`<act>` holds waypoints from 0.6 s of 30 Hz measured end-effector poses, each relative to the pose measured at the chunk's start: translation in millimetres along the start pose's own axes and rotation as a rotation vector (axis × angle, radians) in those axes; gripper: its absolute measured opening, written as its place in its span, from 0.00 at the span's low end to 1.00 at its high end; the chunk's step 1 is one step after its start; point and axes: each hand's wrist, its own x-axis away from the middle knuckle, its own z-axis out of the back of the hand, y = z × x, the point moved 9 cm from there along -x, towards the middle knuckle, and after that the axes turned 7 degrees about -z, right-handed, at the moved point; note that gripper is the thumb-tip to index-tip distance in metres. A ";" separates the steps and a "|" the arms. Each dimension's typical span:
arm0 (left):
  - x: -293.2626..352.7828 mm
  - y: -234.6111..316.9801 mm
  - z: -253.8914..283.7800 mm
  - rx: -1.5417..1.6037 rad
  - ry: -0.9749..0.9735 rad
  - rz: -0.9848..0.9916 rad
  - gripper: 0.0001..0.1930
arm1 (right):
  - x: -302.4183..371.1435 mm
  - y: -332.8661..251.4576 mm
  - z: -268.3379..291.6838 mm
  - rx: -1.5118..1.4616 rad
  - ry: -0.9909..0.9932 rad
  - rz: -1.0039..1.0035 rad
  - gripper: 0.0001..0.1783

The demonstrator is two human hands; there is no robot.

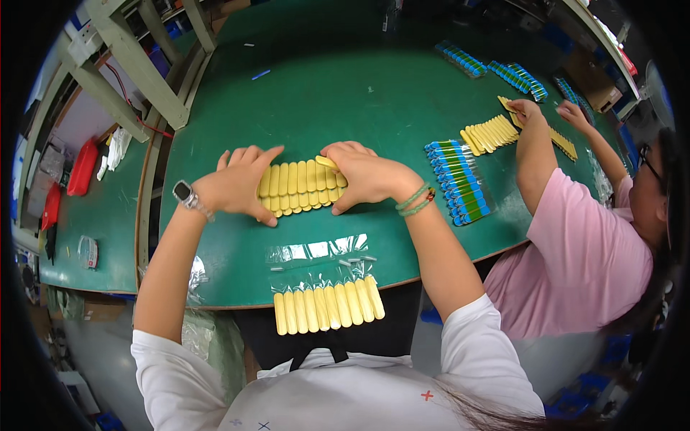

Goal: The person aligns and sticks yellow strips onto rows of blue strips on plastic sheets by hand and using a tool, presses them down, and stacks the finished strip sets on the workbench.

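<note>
Nearest, before yellow stack (300, 183): row of yellow strips (329, 309), overhanging edge of green table (323, 93); clear film (316, 251) by upper ends, whether fully enclosed cannot tell. Yellow stack on table, held between hands: left hand (239, 183) at left end, right hand (370, 176) at right end, each thumb spread from fingers, seemingly to keep layers even. Right of stack: clear pack of blue-green strips (458, 183). Farther right: co-worker's hands (527, 110), touching yellow pieces. Beyond: more blue-green packs (461, 59).
</note>
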 end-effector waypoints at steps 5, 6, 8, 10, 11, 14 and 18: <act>29.7 11.8 -7.4 -0.105 0.007 0.018 0.52 | 0.1 0.0 0.4 0.041 -0.078 0.026 0.51; 38.8 21.1 0.3 -0.133 0.096 0.003 0.49 | 1.7 0.7 -1.7 0.034 -0.080 0.019 0.51; 44.7 54.2 7.1 -0.258 0.250 -0.053 0.46 | 1.7 4.6 21.8 -0.067 0.211 0.031 0.47; 51.6 102.1 10.3 -0.222 0.399 -0.181 0.39 | 2.2 7.3 39.9 -0.174 0.356 0.049 0.43; 51.1 126.7 2.9 -0.059 0.386 -0.272 0.37 | 5.8 8.9 51.4 -0.313 0.408 0.011 0.39; 45.4 171.5 -23.3 0.049 0.453 -0.477 0.21 | 7.8 12.0 64.4 -0.479 0.528 -0.009 0.35; 38.4 152.6 -30.9 0.086 0.635 -0.355 0.08 | 0.7 13.3 51.7 -0.809 0.406 -0.012 0.37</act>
